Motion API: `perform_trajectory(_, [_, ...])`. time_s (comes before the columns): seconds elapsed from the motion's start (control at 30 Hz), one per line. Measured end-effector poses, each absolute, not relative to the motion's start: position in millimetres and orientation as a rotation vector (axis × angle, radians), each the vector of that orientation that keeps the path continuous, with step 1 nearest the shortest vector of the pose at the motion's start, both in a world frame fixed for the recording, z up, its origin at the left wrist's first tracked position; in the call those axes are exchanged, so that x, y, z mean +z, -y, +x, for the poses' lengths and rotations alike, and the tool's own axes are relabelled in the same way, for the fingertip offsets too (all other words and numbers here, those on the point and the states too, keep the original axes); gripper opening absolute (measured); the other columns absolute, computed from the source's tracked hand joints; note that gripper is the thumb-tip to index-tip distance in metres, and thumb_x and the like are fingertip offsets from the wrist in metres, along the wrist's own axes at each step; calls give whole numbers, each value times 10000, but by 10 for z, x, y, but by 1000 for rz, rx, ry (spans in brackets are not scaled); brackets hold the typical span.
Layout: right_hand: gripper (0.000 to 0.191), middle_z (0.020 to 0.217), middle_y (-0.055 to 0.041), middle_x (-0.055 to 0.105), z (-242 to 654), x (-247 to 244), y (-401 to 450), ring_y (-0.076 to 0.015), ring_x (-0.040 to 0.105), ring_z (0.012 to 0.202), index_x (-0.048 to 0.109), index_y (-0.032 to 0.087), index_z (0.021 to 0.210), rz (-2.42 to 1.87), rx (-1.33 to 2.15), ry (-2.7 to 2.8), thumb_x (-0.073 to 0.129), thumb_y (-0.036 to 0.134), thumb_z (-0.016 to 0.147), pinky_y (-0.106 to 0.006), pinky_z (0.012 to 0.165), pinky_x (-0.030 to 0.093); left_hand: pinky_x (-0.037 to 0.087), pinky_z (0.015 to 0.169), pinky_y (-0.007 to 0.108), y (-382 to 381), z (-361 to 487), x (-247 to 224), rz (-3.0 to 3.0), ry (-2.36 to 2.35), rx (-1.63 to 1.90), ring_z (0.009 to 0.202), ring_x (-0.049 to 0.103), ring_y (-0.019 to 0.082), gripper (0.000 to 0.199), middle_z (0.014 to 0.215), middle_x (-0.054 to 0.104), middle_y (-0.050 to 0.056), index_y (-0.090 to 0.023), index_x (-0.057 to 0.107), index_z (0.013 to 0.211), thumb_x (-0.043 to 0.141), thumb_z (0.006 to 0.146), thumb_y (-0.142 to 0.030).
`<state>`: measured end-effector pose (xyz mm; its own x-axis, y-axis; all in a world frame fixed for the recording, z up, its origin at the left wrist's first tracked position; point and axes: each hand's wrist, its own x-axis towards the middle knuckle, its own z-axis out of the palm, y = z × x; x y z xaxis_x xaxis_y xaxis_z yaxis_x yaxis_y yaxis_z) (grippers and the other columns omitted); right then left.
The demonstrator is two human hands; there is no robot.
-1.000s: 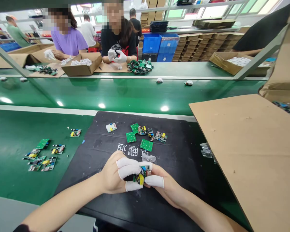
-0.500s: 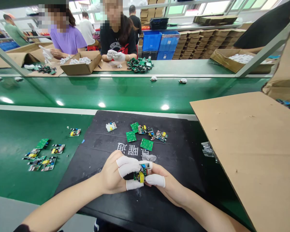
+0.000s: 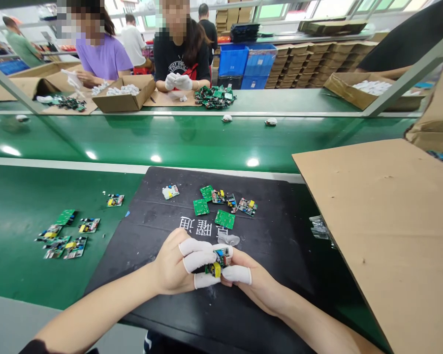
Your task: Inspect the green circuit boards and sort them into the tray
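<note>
Between my two hands is a small green circuit board [image 3: 217,269] with a yellow part, blue and other components on its face. My left hand [image 3: 186,260] grips its left side, fingers and thumb in white finger cots. On the right edge, my right hand [image 3: 245,273] pinches the same board, also with cots on its fingers. Just beyond my fingers, a crumpled grey translucent piece [image 3: 228,239] lies on the black mat [image 3: 147,270]. Farther up the mat sit several more boards, among them a green board lying face down [image 3: 225,219] and a white-coated board [image 3: 170,191].
Several loose boards [image 3: 74,247] lie on the green bench at left. A large cardboard sheet [image 3: 384,216] slants along the right, with clear plastic pieces [image 3: 319,227] beside it. Across the conveyor [image 3: 133,135], which carries small white-wrapped items [image 3: 270,122], co-workers sit near boxes and a board pile [image 3: 215,97].
The white-wrapped items on the conveyor have shifted left. My hands keep their hold on the circuit board, almost unmoved.
</note>
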<state>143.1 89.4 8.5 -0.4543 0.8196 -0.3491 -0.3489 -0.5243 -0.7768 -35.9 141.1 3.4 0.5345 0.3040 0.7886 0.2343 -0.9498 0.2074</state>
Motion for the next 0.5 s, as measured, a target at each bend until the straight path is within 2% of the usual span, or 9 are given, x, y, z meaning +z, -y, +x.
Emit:
perform_trajectory(0.27, [189, 700, 38, 455, 1405, 89, -872, -103, 312, 606, 559, 191, 834, -952, 1964, 845, 565, 209, 646, -273, 593, 245, 357, 569, 278, -1396, -347, 3, 2721, -523, 1427, 637, 510, 131, 159, 836, 622, 50, -166, 540, 947, 571, 900, -314])
perform_trajectory(0.5, [230, 736, 31, 450, 1395, 80, -880, -116, 313, 632, 560, 208, 889, -949, 1916, 937, 524, 209, 662, -269, 606, 251, 356, 554, 302, -1340, -373, -55, 2865, -478, 1545, 591, 464, 133, 172, 853, 607, 50, -155, 585, 961, 642, 798, -156])
